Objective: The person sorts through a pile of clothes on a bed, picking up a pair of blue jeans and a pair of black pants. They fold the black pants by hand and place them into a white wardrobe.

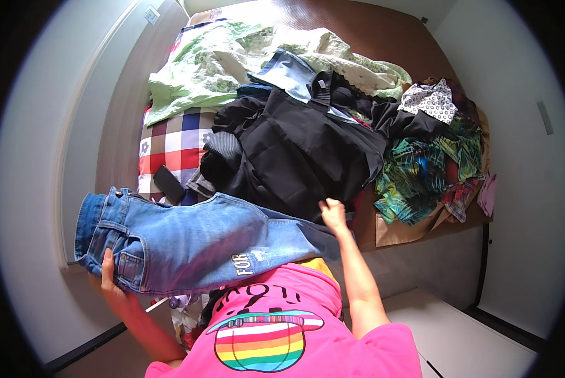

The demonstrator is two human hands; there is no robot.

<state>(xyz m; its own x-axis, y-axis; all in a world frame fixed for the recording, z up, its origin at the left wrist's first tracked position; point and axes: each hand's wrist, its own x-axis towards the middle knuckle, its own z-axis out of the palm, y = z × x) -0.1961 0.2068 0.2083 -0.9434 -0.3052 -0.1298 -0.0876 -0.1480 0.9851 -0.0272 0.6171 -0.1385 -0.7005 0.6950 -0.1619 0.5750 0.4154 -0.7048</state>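
A pair of folded blue jeans (192, 241) stretches sideways in front of my body, with its waistband on the left. My left hand (112, 281) grips it near the waistband, the thumb lying over the front pocket. My right hand (333, 215) is curled, above the far end of the trouser legs and the edge of a black garment (301, 146). Slight blur hides whether its fingers pinch any cloth. The black garment lies spread over a heap of clothes on the bed.
Beyond the heap lies a pale green floral quilt (206, 71). A dark phone (169, 184) rests on a checked pillow (169, 137) at the left. Right of the heap are a green-blue patterned garment (414, 170) and a white patterned cloth (429, 101). Walls flank the bed (381, 23).
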